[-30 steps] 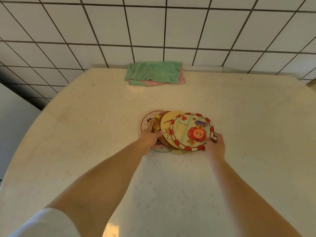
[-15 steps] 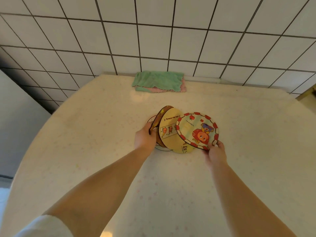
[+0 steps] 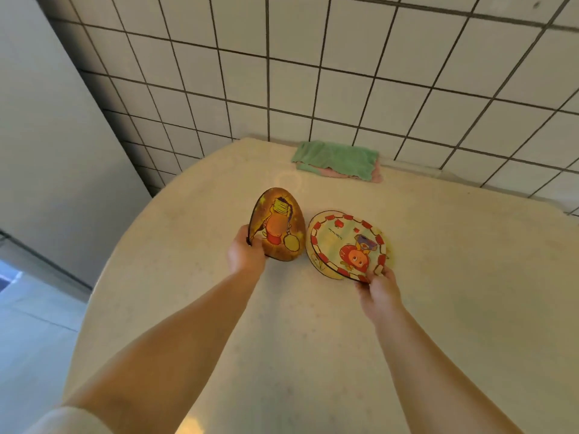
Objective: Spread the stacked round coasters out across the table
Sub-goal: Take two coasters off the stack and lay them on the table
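Round brown picture coaster [image 3: 282,228] is pinched upright above the cream table [image 3: 454,277] by the left hand [image 3: 246,253]; red-bordered round coasters [image 3: 347,244], tilted, are pinched by the right hand [image 3: 379,291].

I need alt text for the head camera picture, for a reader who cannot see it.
Two bare hands hold round coasters over a table: the left hand tilts a brown coaster up, the right hand grips a red-bordered coaster atop another. A green cloth lies by the tiled wall.
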